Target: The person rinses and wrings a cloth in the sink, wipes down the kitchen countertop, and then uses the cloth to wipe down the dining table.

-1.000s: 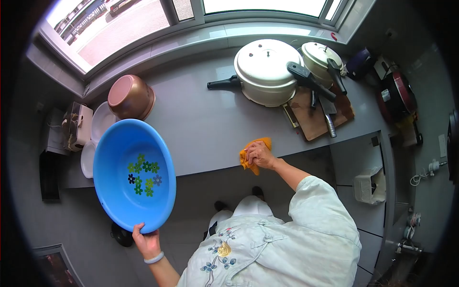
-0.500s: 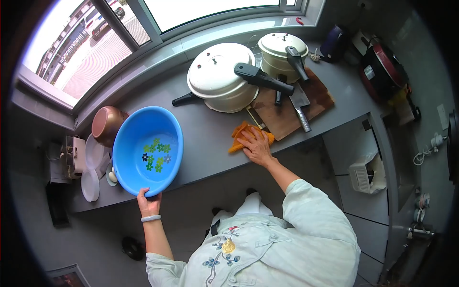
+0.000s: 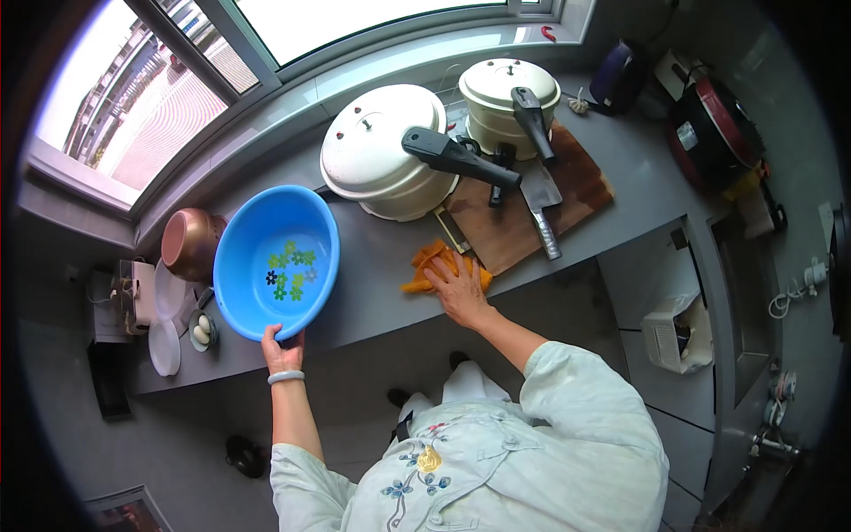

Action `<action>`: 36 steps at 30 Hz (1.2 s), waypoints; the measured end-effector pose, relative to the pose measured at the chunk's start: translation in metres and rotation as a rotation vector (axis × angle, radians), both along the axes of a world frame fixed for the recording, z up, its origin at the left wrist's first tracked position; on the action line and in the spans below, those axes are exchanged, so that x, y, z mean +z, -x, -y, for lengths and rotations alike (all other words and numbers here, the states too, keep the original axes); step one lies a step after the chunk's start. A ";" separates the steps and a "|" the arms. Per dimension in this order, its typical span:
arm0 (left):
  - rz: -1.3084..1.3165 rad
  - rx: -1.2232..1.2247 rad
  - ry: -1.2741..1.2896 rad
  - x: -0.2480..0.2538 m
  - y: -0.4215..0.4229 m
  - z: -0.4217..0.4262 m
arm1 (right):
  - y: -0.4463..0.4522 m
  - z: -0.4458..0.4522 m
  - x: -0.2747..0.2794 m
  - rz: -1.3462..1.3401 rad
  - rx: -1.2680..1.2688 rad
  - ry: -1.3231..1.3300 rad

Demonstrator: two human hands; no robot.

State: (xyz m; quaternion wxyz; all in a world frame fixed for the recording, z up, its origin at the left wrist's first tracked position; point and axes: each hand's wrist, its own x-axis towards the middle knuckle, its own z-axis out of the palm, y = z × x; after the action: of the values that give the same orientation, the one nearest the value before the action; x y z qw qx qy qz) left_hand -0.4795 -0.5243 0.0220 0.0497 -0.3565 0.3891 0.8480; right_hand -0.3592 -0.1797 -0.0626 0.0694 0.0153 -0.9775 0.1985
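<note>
My left hand (image 3: 284, 353) grips the near rim of a blue basin (image 3: 257, 266), which is tilted so that its inside with green flower prints faces up. Under my right hand (image 3: 459, 291) an orange cloth (image 3: 425, 264) lies on the grey counter (image 3: 381, 310) near its front edge, the fingers spread flat over it. Just beyond the cloth stands a large white pressure cooker (image 3: 381, 151). To the right of the cloth, a cleaver (image 3: 542, 199) rests on a wooden cutting board (image 3: 496, 226).
A smaller pressure cooker (image 3: 505, 102) stands behind the board. Left of the basin are a copper-coloured pot (image 3: 188, 241), white plates (image 3: 164, 346) and a small bowl with eggs (image 3: 203, 332). At the right are a purple kettle (image 3: 619, 75) and a black and red cooker (image 3: 714, 133).
My right hand has come over the counter and gone from bunched around the cloth to spread flat on it, sliding slightly left. The basin has moved back over the counter, uncovering the eggs.
</note>
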 end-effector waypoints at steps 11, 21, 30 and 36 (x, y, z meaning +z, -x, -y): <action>-0.062 -0.070 -0.155 -0.019 -0.007 -0.007 | -0.031 -0.004 -0.001 -0.086 0.136 0.196; -0.040 -0.277 -0.148 -0.015 -0.090 -0.001 | 0.031 0.031 -0.014 -0.118 -0.080 0.161; 0.180 -0.178 -0.183 -0.016 -0.190 0.041 | -0.010 -0.003 -0.001 0.091 0.514 0.235; 0.221 -0.102 -0.155 -0.001 -0.243 0.081 | -0.059 -0.043 0.022 0.048 0.315 -0.049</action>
State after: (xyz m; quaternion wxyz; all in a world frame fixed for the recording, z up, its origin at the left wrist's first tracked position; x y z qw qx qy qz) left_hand -0.2364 -0.6053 0.0206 0.1625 -0.4225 0.3320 0.8276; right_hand -0.3004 -0.1365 -0.0408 0.0135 0.1655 -0.9689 0.1835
